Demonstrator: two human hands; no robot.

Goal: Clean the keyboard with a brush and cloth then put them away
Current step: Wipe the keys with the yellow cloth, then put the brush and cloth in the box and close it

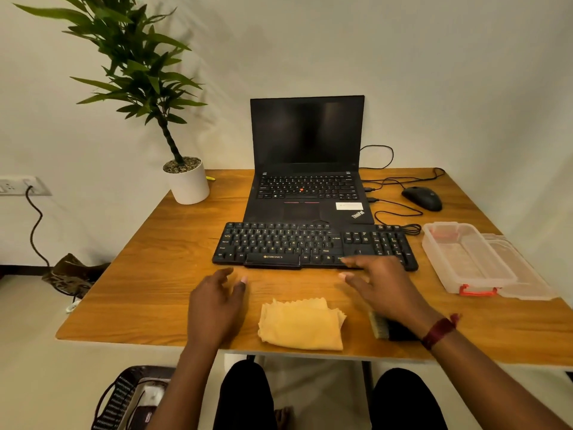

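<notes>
A pale wall (pixel 434 72) backs a wooden table (pixel 139 274), seen from the head camera looking down over it.

The keyboard (pixel 310 246) is black and full-width, with light legends, a number pad at its right end and a brand name printed on the space bar. It lies square to the table's near edge, about mid-depth. Behind it and touching its far side stands an open laptop (pixel 307 156) with a dark screen. A black mouse (pixel 422 197) lies behind and to the keyboard's right, amid cables.

In front of the keyboard, close to the near table edge, lies a folded yellow cloth (pixel 302 325) with pinked borders. The brush (pixel 379 327) lies to the right of the cloth, its pale bristles showing and the rest hidden under the right wrist.

The left hand (pixel 214 302) hovers just in front of the keyboard's left half, fingers loosely apart and holding nothing. The right hand (pixel 381 287) is at the keyboard's near right edge, fingers spread and empty; whether it touches the keys cannot be told.

Right of the keyboard a clear plastic container (pixel 465 259) sits open beside its lid (pixel 527 274), near the table's right edge. Left of the keyboard is a broad stretch of bare wood, with a white plant pot (pixel 189 184) at the far left corner.
</notes>
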